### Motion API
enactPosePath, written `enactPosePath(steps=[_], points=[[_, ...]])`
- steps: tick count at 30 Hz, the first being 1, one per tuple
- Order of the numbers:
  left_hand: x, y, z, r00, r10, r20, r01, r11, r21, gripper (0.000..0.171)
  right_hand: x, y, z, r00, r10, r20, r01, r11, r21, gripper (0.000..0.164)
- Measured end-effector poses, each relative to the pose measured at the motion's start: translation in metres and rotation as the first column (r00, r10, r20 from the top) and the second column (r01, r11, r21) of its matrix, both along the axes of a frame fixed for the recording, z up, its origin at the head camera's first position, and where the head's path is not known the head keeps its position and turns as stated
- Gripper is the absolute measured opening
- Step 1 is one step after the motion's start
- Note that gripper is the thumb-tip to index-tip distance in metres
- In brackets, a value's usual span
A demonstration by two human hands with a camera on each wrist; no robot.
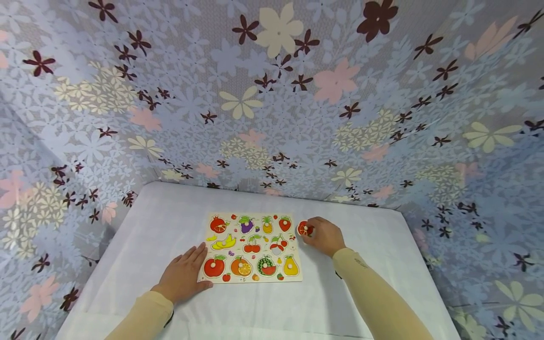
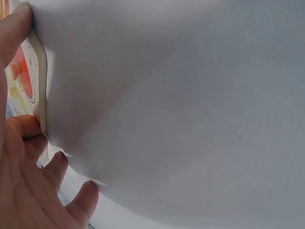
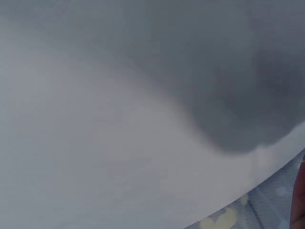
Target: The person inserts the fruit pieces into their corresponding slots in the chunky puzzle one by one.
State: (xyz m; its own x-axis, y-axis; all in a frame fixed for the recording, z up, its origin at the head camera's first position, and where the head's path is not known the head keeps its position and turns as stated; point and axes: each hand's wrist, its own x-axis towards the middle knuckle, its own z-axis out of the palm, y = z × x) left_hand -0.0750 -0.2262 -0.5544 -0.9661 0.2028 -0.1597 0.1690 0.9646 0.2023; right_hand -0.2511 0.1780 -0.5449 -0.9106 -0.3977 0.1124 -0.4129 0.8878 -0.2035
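Observation:
A fruit puzzle board (image 1: 263, 278) lies flat on the white-covered table, its colourful pieces fitted with small knobs. Along its left edge rests my left hand (image 1: 183, 274), fingers extended and thumb at the lower left corner. The left wrist view shows the thumb and a finger touching the board's edge, other fingertips on the cloth. Just right of the board, my right hand (image 1: 325, 236) pinches a red pomegranate puzzle piece (image 1: 304, 228) with a paler cut segment. Only a sliver of the right hand (image 3: 298, 200) enters the right wrist view; the piece is out of that view.
The table (image 1: 238, 311) has a white cloth and rounded far corners. Flower-patterned fabric (image 1: 272, 132) hangs behind it and at both sides. A cherry piece (image 1: 252, 246) and a watermelon piece (image 1: 267, 267) are among several fruits on the board.

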Motion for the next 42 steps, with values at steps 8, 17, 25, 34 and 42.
enactPosePath(steps=[8,17,25,34,42], points=[[0.001,-0.001,-0.001,1.000,0.008,0.002,-0.008,1.000,0.008,0.098,0.004,-0.025,0.006,0.999,0.032,-0.009,-0.032,0.999,-0.016,0.040],[0.001,-0.004,-0.004,1.000,-0.001,-0.002,0.001,1.000,0.015,0.098,0.006,-0.061,0.011,0.996,0.083,0.015,-0.082,0.996,-0.034,0.038],[0.000,-0.005,-0.004,1.000,-0.003,-0.009,0.003,1.000,0.013,0.097,0.006,-0.097,0.016,0.983,0.184,0.008,-0.183,0.983,-0.028,0.037],[-0.002,-0.004,-0.004,1.000,0.005,0.009,-0.005,1.000,0.002,0.098,0.003,-0.126,0.011,0.962,0.271,0.020,-0.270,0.962,-0.041,0.039],[-0.003,-0.007,-0.008,1.000,0.008,-0.002,-0.008,1.000,-0.005,0.098,0.001,-0.149,0.014,0.940,0.339,0.029,-0.338,0.940,-0.039,0.040]])
